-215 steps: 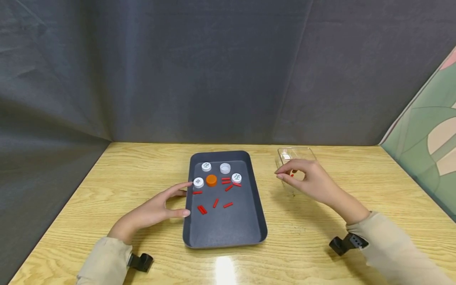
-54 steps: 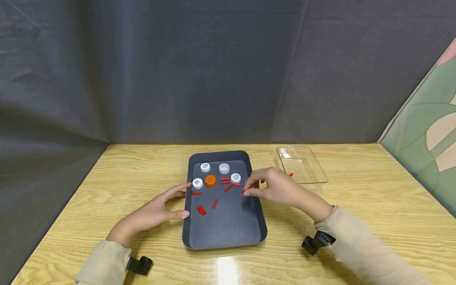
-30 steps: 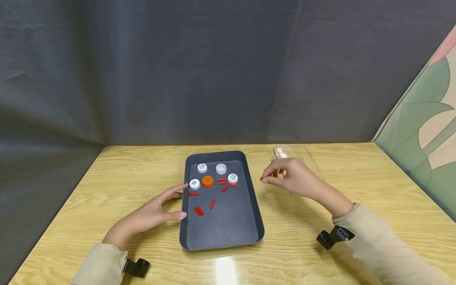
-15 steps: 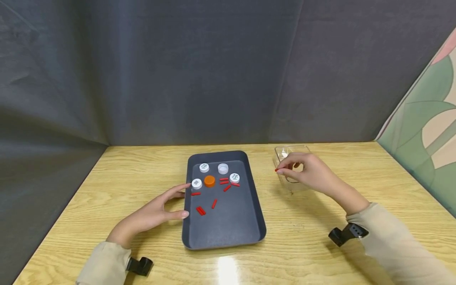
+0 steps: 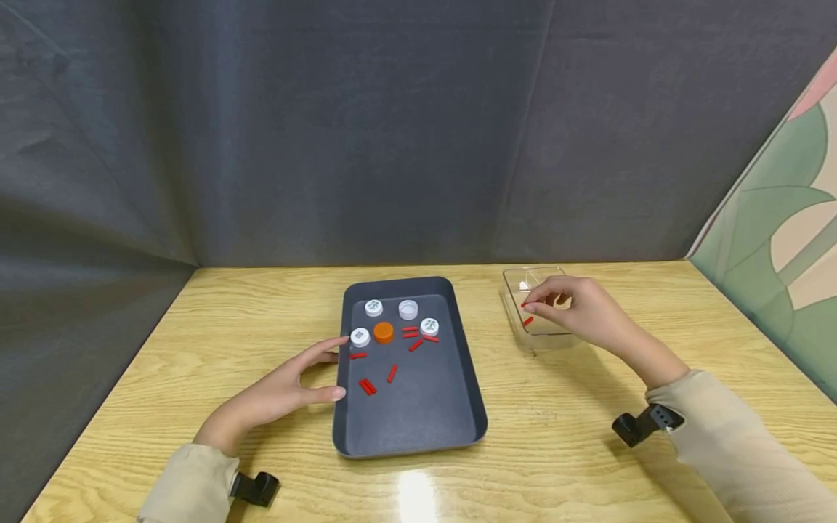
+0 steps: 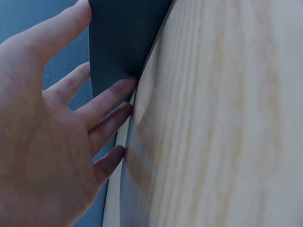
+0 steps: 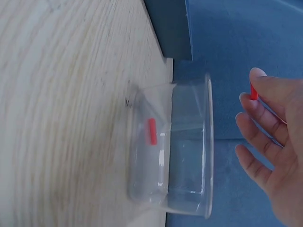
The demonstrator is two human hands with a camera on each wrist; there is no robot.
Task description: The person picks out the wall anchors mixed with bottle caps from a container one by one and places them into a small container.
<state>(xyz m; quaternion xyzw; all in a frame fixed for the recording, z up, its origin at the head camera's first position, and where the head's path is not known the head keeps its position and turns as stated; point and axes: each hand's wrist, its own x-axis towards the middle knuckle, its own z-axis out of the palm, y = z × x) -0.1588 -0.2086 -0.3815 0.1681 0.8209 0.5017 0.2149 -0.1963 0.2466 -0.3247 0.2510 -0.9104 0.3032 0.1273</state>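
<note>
My right hand (image 5: 577, 311) pinches a short red stick (image 7: 254, 91) between thumb and forefinger, held above a clear plastic box (image 7: 189, 189). A second red stick (image 7: 152, 131) lies inside that box. My left hand (image 5: 277, 388) rests at the left side of a dark grey tray (image 5: 418, 428), fingers spread, thumb and index fingertip at its rim. In the left wrist view the fingertips (image 6: 124, 86) meet the tray's outer wall. The tray holds several red sticks (image 5: 392, 373), several white caps (image 5: 429, 326) and an orange cap (image 5: 383, 333).
The tray and box stand on a light wood-grain table (image 5: 261, 305), the box to the tray's right. A dark grey curtain (image 5: 366, 145) hangs behind the table. A green patterned panel (image 5: 785, 218) is at the right.
A red stick from the middle right of the tray is now in the right hand, which has carried it rightward over the clear box. The left hand stays at the tray.
</note>
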